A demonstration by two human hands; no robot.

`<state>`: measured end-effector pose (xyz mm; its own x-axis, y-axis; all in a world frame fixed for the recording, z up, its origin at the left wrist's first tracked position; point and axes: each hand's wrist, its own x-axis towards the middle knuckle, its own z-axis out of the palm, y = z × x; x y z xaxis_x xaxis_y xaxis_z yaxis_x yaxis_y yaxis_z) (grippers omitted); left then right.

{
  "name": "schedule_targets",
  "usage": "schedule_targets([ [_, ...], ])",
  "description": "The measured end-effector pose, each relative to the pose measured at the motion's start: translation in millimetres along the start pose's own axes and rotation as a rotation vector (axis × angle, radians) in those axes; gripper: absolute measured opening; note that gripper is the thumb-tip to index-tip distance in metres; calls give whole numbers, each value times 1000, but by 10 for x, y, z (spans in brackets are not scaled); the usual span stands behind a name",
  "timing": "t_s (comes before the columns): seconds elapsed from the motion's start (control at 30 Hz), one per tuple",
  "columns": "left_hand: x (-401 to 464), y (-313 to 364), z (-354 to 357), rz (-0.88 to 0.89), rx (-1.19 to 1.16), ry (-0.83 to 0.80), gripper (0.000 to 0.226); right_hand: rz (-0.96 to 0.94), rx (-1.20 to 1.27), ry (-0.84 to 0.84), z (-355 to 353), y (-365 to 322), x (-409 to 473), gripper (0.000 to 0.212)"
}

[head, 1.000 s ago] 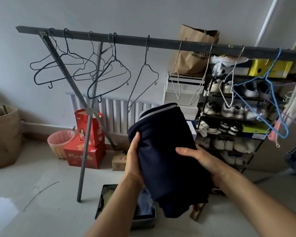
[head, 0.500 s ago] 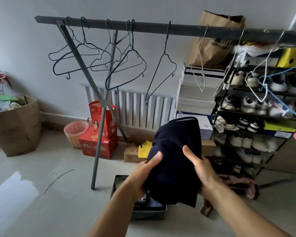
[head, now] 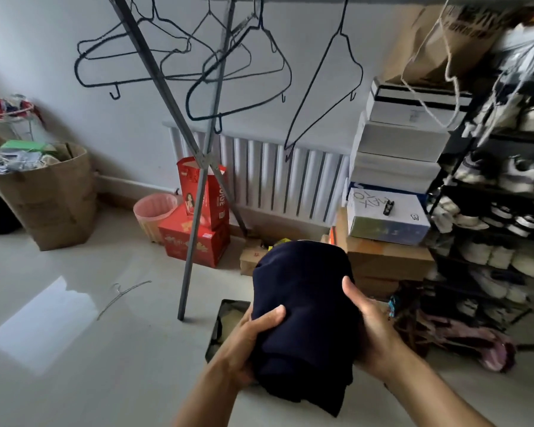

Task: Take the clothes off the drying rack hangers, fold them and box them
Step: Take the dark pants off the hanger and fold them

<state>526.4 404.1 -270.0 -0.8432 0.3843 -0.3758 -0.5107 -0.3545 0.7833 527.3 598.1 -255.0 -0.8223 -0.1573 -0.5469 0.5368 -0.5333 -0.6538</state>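
Head view: your left hand [head: 253,337] and right hand [head: 370,331] grip a folded navy garment [head: 302,309] at lower centre, above the dark box [head: 225,325] on the floor. Bare hangers [head: 179,57] above suggest boxing is near.

Two bare forearms, no sleeves in view, left hand [head: 253,334], right hand [head: 372,332], short plain nails
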Motion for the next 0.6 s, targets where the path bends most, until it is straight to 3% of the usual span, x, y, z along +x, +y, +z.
schedule_targets([
  [0.2,628,-419,-386,-37,-18,-66,60,20,-38,49,-316,110,751,40],
  [0.4,1416,-1088,-811,-138,88,13,36,160,-211,237,-1012,554,1765,50],
  [0.53,1885,-1522,-1169,-128,77,53,45,189,-223,211,-1417,872,2340,55],
  [0.6,2088,-1742,-1360,-75,50,33,49,169,-207,200,-1584,1010,2581,47],
])
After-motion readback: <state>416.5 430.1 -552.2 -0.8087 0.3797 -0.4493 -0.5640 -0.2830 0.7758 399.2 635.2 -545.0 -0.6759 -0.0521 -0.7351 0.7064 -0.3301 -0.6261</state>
